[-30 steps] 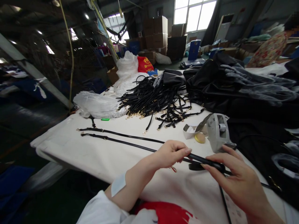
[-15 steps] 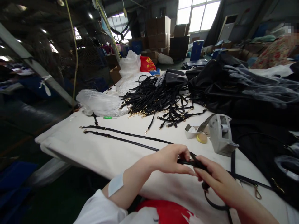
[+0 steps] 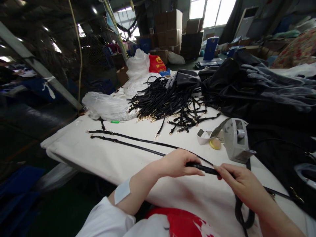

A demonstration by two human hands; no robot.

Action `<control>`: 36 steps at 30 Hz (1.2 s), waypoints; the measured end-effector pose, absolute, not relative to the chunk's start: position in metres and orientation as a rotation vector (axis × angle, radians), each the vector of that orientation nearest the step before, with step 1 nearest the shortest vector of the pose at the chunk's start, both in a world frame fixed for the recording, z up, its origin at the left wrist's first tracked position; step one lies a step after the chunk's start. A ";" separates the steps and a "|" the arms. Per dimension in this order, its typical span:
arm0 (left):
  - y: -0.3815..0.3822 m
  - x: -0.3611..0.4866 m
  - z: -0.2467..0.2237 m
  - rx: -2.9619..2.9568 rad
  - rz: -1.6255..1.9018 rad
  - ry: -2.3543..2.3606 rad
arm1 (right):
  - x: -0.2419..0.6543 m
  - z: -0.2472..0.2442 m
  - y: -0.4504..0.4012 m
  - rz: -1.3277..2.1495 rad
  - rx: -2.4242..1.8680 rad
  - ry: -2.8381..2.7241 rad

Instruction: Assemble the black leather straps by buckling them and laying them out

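Observation:
A black strap (image 3: 207, 169) stretches between my two hands above the front of the table. My left hand (image 3: 181, 162) is closed on one part of it, thumb below and fingers curled over. To the right, my right hand (image 3: 233, 177) pinches the same strap, and a loop of it hangs beneath that wrist. Behind my hands, a long thin black strap (image 3: 148, 141) with gold-coloured metal ends lies across the white table, and a second one (image 3: 135, 148) runs nearly parallel in front of it.
A large pile of black straps (image 3: 163, 98) with gold clasps lies at the back. A grey tape dispenser (image 3: 235, 140) and a yellow tape roll (image 3: 215, 144) stand on the right. Clear plastic bags (image 3: 106, 107) lie at left, black material (image 3: 266, 108) at right.
My right hand has moved right, away from the left, drawing out the strap between them. Its hanging loop has shifted right too, and the view has tilted slightly.

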State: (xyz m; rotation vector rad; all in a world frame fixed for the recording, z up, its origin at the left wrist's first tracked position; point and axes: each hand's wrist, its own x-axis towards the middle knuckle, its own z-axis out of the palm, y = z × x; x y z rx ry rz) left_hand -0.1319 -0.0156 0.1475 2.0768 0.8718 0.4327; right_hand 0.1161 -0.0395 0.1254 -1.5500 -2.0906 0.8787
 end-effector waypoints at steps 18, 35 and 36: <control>-0.020 -0.098 0.126 2.343 0.625 0.978 | 0.108 0.123 -0.048 0.516 -1.665 -1.894; -0.025 -0.097 0.127 1.941 0.611 0.657 | 0.121 0.129 -0.052 1.050 -1.431 -2.006; -0.027 -0.095 0.126 1.899 0.619 0.653 | 0.122 0.130 -0.052 1.081 -1.421 -2.018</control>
